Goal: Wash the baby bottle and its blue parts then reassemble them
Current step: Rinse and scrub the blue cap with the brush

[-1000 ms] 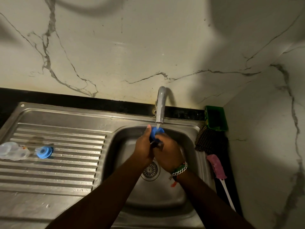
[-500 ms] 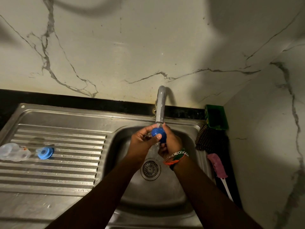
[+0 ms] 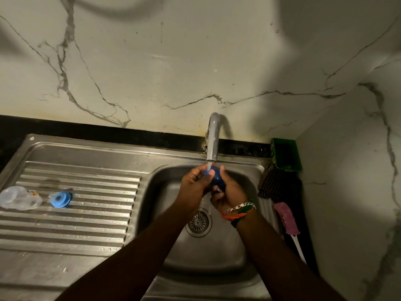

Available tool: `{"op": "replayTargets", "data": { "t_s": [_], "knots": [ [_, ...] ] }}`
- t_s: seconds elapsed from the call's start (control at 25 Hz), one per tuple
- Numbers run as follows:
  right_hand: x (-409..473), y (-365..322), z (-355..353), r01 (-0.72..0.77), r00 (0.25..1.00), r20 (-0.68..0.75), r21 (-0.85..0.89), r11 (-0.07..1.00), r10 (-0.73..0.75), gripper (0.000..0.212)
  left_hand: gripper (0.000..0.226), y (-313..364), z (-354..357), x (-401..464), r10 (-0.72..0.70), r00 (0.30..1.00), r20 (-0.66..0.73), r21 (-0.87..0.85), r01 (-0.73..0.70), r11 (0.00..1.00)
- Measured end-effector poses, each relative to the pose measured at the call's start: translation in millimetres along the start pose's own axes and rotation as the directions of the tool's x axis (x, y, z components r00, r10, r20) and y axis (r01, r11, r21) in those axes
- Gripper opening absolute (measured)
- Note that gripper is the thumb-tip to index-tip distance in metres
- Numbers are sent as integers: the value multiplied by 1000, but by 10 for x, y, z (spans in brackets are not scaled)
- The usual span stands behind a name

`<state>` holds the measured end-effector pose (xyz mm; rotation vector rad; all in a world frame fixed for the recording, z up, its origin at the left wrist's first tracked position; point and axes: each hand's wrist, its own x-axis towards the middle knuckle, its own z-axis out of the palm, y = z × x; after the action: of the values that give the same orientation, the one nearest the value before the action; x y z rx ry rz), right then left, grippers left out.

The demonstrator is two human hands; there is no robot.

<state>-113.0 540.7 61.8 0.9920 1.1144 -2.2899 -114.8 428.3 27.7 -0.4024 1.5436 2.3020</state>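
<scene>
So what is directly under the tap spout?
Water runs from the tap spout onto a dark blue part, gripped by the left hand and right hand. Fingers cover its lower side.

Both forearms are bare, with no sleeves in view. The right wrist carries a silver chain bracelet (image 3: 238, 207), an orange and green thread band (image 3: 237, 215) and a dark strap (image 3: 235, 223).

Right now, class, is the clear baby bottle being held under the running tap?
No: the clear bottle lies on the draining board, while both hands hold a dark blue part under the tap.
</scene>
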Motion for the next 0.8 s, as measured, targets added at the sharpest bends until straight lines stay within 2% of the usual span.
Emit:
{"op": "replayTargets", "data": {
  "t_s": [0.04,0.08,0.12,0.16,0.2,0.24,0.28,0.36,0.44,0.48,0.56,0.64,0.68,0.72,0.76,0.8],
  "knots": [
    [-10,10,14,19,999,28,-61,998,-17,33,24,13,-1,3,-18,999,-50,-67,15,998],
    [-26,30,42,76,997,39,-216,973,-69,27,25,17,-1,4,-41,995,-86,-102,32,994],
    [-51,56,80,167,986,59,-459,873,-158,23,28,2,-14,19,-61,992,-110,-121,48,991],
    [-32,101,91,286,950,121,-705,648,-288,20,31,2,-24,29,-78,989,-129,-144,59,988],
    [-6,141,79,405,877,261,-853,330,-403,21,33,24,-21,37,-108,982,-155,-192,77,978],
    [11,161,59,470,805,407,-881,46,-432,27,35,62,-3,43,-168,967,-191,-264,114,958],
    [14,149,38,485,763,497,-863,-142,-414,34,37,97,14,62,-247,945,-216,-337,166,927],
    [-6,60,-3,451,728,553,-832,-323,-406,37,39,133,44,93,-384,895,-226,-404,272,873],
    [-15,-7,-51,420,674,609,-781,-462,-417,32,40,144,79,109,-445,876,-184,-382,353,854],
    [-24,-23,-64,414,666,624,-764,-494,-408,30,43,143,87,131,-458,874,-163,-374,375,848],
    [-2,-48,-80,428,681,620,-769,-475,-390,28,44,126,119,181,-470,867,-167,-370,387,845],
    [16,-97,-114,482,681,608,-792,-375,-409,25,44,90,150,193,-470,868,-163,-348,395,850],
    [9,-118,-135,512,653,602,-798,-318,-459,23,44,90,167,178,-475,869,-139,-337,409,848],
    [-3,-132,-155,544,627,572,-807,-228,-529,21,42,104,170,156,-478,872,-109,-346,417,840],
    [-6,-153,-163,586,617,505,-806,-76,-604,20,41,106,151,162,-471,879,-77,-373,413,831],
    [6,-194,-145,621,640,416,-775,117,-646,22,40,110,126,171,-462,885,-58,-398,404,824]
  ]
}}
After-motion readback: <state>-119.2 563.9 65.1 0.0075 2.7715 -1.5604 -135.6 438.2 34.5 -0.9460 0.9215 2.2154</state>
